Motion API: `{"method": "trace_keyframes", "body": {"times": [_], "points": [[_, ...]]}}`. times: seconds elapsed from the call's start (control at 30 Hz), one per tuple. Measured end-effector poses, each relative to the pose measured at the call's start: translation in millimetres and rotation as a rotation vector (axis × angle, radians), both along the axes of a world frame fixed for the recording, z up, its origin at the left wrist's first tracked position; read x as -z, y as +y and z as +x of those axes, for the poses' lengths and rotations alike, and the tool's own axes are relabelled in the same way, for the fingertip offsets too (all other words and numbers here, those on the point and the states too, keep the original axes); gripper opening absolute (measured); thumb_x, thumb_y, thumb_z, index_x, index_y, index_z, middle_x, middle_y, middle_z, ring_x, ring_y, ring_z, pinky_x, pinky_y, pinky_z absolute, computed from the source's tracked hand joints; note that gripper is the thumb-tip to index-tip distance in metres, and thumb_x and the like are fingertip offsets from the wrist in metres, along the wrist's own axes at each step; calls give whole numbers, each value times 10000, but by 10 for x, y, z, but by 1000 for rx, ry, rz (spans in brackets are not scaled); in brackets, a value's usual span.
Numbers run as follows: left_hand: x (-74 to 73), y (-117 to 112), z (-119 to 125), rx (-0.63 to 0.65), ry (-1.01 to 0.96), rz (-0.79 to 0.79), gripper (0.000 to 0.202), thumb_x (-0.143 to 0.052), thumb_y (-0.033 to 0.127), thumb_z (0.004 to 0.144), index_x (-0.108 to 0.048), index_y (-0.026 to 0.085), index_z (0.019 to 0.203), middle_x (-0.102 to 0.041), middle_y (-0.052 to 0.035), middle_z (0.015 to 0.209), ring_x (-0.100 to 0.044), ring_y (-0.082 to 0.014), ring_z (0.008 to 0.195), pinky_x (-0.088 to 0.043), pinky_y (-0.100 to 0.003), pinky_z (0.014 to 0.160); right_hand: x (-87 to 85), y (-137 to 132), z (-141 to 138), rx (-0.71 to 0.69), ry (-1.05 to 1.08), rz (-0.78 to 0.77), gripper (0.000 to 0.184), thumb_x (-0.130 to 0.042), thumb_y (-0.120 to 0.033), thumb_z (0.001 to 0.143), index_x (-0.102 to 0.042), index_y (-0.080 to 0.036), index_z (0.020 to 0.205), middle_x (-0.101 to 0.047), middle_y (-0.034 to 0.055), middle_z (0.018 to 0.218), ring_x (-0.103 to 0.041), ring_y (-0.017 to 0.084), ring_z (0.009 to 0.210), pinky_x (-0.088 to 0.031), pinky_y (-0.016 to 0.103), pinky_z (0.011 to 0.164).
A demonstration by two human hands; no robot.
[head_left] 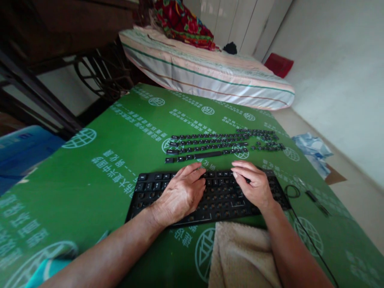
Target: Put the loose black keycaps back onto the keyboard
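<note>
Black plastic keyboard w/ partly bare key sockets [217,200] lies under both your hands. Your left hand [183,194] lies across it just L of centre, fingers close together & bent, tips by the upper rows; can't tell if they pinch anything. Your right hand [256,186] is over the R part, thumb & fingertips slightly apart near the top row, nothing showing btwn them. Kbd shows btwn the hands & past each side; top rows still have caps, lower rows mostly bare sockets.

Just beyond your fingertips: loose black plastic keycaps [207,155], set out in long rows, long bar cap in the nearest row, smaller clusters off to the R. Near side, by your R forearm: folded beige cloth [240,254], just below the kbd. R of kbd: thin black cable [313,245], looped near the kbd's corner, plus a slim dark tool [313,197] beside it. All on a green tabletop w/ pale printed lettering [75,184]. Past its far edge: bed w/ striped pale sheet [210,78], red floral fabric [189,24] heaped on top.
</note>
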State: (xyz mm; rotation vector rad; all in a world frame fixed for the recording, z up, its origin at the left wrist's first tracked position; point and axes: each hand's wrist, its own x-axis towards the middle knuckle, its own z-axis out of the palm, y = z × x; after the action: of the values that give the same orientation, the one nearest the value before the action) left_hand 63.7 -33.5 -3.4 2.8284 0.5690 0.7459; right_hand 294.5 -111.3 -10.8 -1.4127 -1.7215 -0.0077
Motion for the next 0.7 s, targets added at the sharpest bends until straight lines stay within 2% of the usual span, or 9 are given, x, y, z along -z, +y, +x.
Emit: {"method": "trace_keyframes", "body": {"times": [0.23, 0.47, 0.7], "points": [[19, -1, -18, 16, -29, 38, 241, -473, 155, 892, -658, 95, 1035, -591, -150, 1229, -456, -284, 1260, -443, -451, 1043, -3, 7, 6, 47, 72, -5, 169, -568, -158, 836, -722, -197, 897, -707, 93, 962, -665, 196, 898, -554, 365, 834], [16, -6, -16, -6, -17, 38, 250, -456, 170, 900, -661, 133, 1040, -611, -126, 1203, -514, -268, 1200, -473, -438, 996, 1, 37, 12, 129, 137, 16, 154, -561, -194, 846, -715, -198, 849, -713, 75, 868, -673, 189, 818, -564, 338, 767], [97, 23, -42, -26, -43, 83, 252, -433, 172, 910, -655, 159, 1029, -615, -105, 1190, -560, -256, 1111, -490, -425, 942, 35, 71, 13, 137, 126, 23, 159, -550, -170, 850, -708, -192, 860, -713, 66, 831, -671, 180, 781, -558, 313, 728]]}}
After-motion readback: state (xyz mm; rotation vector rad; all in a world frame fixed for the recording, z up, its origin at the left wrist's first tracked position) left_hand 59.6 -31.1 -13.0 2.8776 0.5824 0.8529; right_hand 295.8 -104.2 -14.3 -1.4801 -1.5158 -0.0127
